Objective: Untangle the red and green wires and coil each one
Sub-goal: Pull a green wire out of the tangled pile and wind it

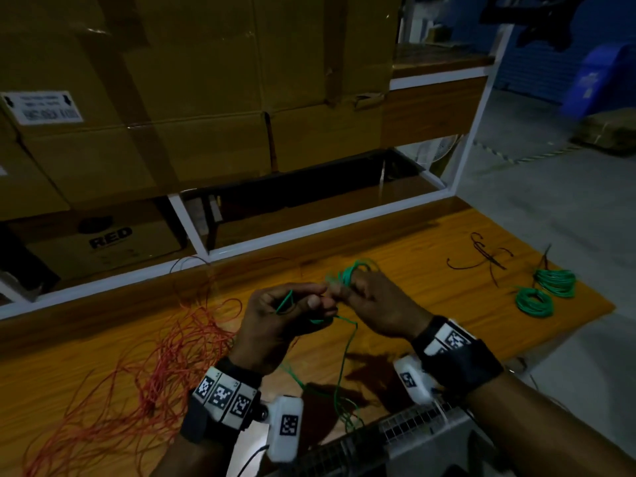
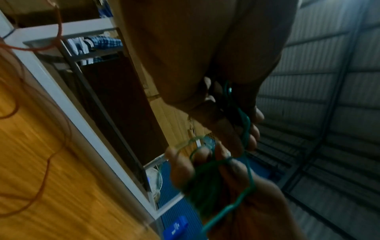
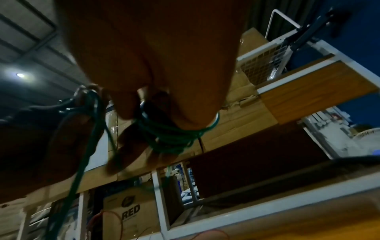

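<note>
Above the wooden table (image 1: 413, 242) both hands meet at the centre. My right hand (image 1: 371, 304) has several turns of green wire (image 1: 354, 270) wound round its fingers; the right wrist view shows the coil (image 3: 170, 134) wrapped tight on them. My left hand (image 1: 285, 315) pinches the free run of the same green wire (image 1: 285, 302), which trails down toward the table's near edge (image 1: 344, 366). In the left wrist view the green strand (image 2: 244, 128) crosses my fingers. A loose tangle of red wire (image 1: 165, 366) lies on the table at the left.
Two finished green coils (image 1: 543, 290) and some dark wire scraps (image 1: 485, 256) lie at the table's right end. Cardboard boxes (image 1: 206, 80) fill a white-framed shelf behind. A white wire-mesh thing (image 1: 430, 432) sits at the near edge.
</note>
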